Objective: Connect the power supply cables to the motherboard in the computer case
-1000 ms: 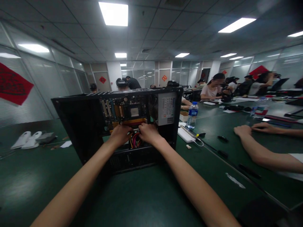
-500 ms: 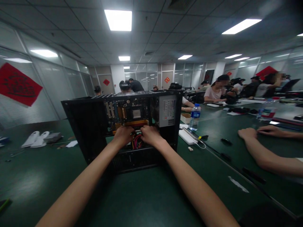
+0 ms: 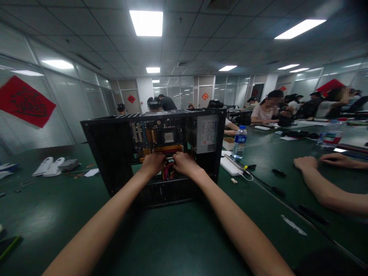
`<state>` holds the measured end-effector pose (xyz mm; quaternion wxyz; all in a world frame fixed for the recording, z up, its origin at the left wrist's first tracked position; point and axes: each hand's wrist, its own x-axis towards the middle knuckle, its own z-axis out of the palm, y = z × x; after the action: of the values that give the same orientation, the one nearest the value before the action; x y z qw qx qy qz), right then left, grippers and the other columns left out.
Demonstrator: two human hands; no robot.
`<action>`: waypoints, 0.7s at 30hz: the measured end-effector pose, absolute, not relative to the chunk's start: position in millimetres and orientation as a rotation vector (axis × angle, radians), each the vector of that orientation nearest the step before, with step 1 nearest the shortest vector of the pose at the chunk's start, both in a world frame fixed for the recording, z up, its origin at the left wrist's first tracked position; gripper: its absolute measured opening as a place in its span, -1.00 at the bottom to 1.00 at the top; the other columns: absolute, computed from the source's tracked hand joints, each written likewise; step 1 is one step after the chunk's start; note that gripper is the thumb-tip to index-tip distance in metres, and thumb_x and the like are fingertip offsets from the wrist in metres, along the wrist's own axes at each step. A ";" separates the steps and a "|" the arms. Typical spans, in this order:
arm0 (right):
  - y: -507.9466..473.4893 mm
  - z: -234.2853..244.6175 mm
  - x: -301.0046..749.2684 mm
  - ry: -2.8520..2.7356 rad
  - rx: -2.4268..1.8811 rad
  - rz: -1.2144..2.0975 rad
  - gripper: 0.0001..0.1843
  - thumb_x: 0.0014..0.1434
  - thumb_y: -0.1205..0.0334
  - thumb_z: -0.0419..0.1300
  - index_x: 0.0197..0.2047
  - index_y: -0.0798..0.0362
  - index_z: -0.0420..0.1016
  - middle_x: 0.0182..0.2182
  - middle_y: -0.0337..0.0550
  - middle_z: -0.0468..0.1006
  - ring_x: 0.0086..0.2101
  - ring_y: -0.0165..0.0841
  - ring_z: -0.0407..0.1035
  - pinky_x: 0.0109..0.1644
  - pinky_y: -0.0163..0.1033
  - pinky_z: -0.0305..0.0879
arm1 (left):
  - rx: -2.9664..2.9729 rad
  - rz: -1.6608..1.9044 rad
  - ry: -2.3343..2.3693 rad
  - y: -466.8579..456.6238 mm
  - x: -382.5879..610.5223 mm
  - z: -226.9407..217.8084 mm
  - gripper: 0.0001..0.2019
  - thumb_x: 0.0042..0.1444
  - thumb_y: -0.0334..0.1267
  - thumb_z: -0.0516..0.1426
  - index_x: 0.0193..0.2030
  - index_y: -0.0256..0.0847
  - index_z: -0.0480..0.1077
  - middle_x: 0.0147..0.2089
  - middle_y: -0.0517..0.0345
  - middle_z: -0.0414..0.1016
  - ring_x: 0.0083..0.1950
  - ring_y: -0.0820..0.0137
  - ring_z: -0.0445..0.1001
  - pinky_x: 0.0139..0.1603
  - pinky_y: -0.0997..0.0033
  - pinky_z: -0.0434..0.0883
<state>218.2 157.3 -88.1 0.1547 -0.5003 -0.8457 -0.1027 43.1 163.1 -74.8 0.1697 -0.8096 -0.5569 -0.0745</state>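
A black computer case (image 3: 178,194) stands open-sided on the green table in front of me. Inside it are a motherboard (image 3: 169,138) and a silver power supply (image 3: 207,134) at the upper right. Both my hands reach in at the lower part of the board, close together, beside yellow and red slots (image 3: 172,148). My left hand (image 3: 153,164) has its fingers curled; the fingertips and what they pinch are hidden. My right hand (image 3: 185,163) is closed the same way just right of it. Coloured cables (image 3: 168,170) hang between and below my hands.
A water bottle (image 3: 239,142), a white power strip (image 3: 230,166) and a small open box (image 3: 229,143) stand right of the case. Another person's forearm (image 3: 324,186) rests at the right. White slippers (image 3: 48,166) and a grey block (image 3: 69,165) lie left.
The whole view has shifted slightly, so the case sits a little farther right in the picture. Both hands stay at the same place inside it, with only slight finger movement.
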 end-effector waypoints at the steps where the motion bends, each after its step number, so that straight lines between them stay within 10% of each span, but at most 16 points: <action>1: 157.8 -88.4 218.2 -2.428 -1.427 -0.291 -0.75 0.26 0.26 0.13 -0.04 0.15 0.51 -0.06 0.08 0.54 -0.07 -0.14 0.50 -0.06 -0.20 0.38 | -2.302 -0.196 -1.585 162.2 43.8 -74.2 -0.70 0.32 -0.20 0.02 0.01 -0.17 0.54 0.00 -0.10 0.60 0.00 0.10 0.57 -0.12 0.24 0.44; 21: 183.2 -89.9 220.1 -2.655 -1.098 -0.681 -0.72 0.38 0.44 -0.08 -0.01 0.22 0.42 -0.04 0.12 0.45 -0.01 -0.18 0.36 0.02 -0.18 0.32 | -2.287 -0.244 -1.621 162.3 45.5 -77.0 -0.65 0.33 -0.12 0.00 -0.04 -0.17 0.58 -0.05 -0.16 0.63 -0.07 0.06 0.60 -0.15 0.22 0.45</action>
<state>220.1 183.2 -89.9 0.0941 -0.3702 -0.8951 -0.2297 45.5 162.3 -77.0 0.1635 -0.8019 -0.5683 -0.0854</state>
